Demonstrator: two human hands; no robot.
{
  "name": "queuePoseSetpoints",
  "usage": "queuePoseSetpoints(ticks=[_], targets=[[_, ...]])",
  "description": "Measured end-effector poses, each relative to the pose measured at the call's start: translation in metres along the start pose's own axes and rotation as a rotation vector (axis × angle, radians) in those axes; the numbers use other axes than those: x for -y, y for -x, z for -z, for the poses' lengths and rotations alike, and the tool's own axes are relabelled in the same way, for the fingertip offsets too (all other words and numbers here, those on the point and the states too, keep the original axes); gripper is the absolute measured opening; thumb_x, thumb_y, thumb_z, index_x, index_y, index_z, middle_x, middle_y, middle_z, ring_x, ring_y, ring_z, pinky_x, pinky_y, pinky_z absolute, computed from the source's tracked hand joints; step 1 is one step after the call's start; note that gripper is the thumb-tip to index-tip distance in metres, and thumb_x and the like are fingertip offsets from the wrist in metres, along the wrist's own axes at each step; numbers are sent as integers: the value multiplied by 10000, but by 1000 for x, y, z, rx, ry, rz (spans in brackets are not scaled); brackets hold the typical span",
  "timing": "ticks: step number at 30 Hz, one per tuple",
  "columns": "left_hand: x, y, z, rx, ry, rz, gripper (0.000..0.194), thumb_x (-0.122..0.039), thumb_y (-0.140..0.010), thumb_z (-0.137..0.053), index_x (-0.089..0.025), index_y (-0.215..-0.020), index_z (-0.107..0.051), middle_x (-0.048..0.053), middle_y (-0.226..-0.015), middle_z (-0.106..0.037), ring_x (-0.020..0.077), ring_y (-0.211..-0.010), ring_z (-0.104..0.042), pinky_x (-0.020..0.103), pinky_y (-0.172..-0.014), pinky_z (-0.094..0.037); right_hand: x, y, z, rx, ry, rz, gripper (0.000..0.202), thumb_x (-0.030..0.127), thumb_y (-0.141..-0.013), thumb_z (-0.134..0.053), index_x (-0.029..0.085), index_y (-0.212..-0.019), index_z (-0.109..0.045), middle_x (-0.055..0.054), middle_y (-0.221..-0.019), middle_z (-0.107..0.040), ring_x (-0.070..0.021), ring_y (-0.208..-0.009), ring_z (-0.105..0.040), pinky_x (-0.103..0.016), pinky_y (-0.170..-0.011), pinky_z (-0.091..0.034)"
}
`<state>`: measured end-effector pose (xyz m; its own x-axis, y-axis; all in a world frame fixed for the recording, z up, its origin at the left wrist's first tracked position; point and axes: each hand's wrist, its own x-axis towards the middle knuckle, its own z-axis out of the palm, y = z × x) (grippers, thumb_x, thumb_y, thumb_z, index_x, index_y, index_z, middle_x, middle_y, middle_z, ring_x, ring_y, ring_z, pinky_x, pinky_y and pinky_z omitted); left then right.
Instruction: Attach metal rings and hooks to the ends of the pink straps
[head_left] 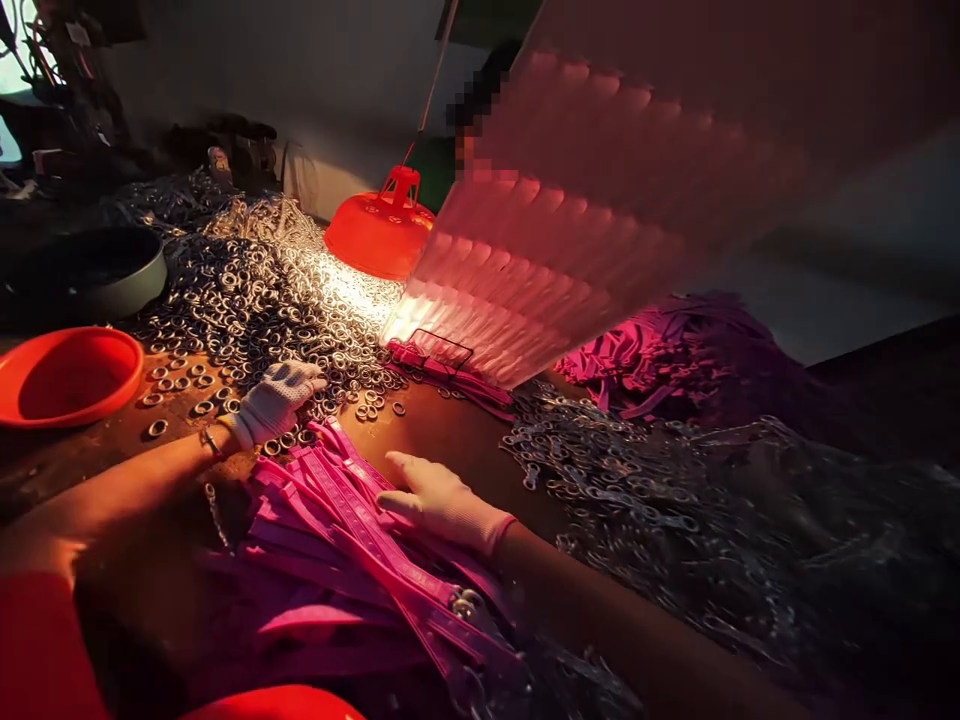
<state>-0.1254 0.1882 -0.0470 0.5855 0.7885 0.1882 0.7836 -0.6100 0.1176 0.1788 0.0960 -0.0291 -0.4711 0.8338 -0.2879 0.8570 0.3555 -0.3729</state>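
Note:
My left hand [279, 402], in a white knitted glove, lies at the front edge of a big heap of metal rings [247, 300]; its fingers are bent, and whether they hold a ring is too small to tell. To its right, my right hand [439, 497], gloved too, rests over the upper right side of a pile of pink straps [352, 520]. Its thumb and fingers are apart, and nothing is visible between them. A few metal fittings [465, 602] sit on the straps near the bottom.
A red lamp [379, 235] hangs over the rings. Red bowl [71, 375] and dark basin [124, 275] stand left. Metal clasps [615, 460] and more pink straps [660, 350] lie right. A translucent sheet [555, 220] slants down behind; a person is partly hidden beyond it.

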Motion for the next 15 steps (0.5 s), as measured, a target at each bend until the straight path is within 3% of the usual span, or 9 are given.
queuePoseSetpoints(ticks=[3, 5, 7, 11, 15], targets=[[4, 51, -4, -96, -23, 278, 608, -303, -909, -545, -159, -1496, -477, 172, -1545, -438, 360, -1443, -350, 543, -1214, -251, -34, -29, -15, -184, 120, -171, 897, 583, -861, -675, 32, -1511, -393, -261, -1562, -387, -344, -1468, -349, -434, -1196, -271], [1, 73, -12, -80, -31, 341, 652, -375, -921, -548, -161, -1527, -433, 177, -1586, -389, 378, -1462, -327, 547, -1215, -238, -46, -56, -26, -215, 160, -281, 964, 562, -832, -717, 1, -1525, -353, -292, -1599, -294, -378, -1514, -244, -483, -1225, -209], [-1, 81, -23, -62, -35, 338, 637, -424, -942, -528, -202, -1532, -432, 166, -1604, -373, 389, -1468, -323, 567, -1205, -242, -44, -88, -36, -230, 167, -311, 976, 585, -820, -715, 30, -1536, -351, -271, -1620, -264, -386, -1523, -217, -512, -1231, -196], [6, 53, -46, -97, -60, 337, 648, -528, -941, -515, -241, -1519, -460, 189, -1591, -390, 449, -1471, -300, 678, -1163, -230, -6, -160, -47, -312, 213, -209, 895, 575, -830, -692, 115, -1536, -387, -190, -1648, -255, -332, -1515, -267, -443, -1227, -254], [31, 5, -59, -105, -92, 350, 708, -349, -855, -638, -238, -1529, -452, 215, -1544, -433, 478, -1486, -253, 760, -1137, -165, 27, -222, -47, -356, 270, -212, 768, 464, -871, -660, 58, -1487, -443, -271, -1533, -429, -386, -1422, -419, -526, -1168, -338]])
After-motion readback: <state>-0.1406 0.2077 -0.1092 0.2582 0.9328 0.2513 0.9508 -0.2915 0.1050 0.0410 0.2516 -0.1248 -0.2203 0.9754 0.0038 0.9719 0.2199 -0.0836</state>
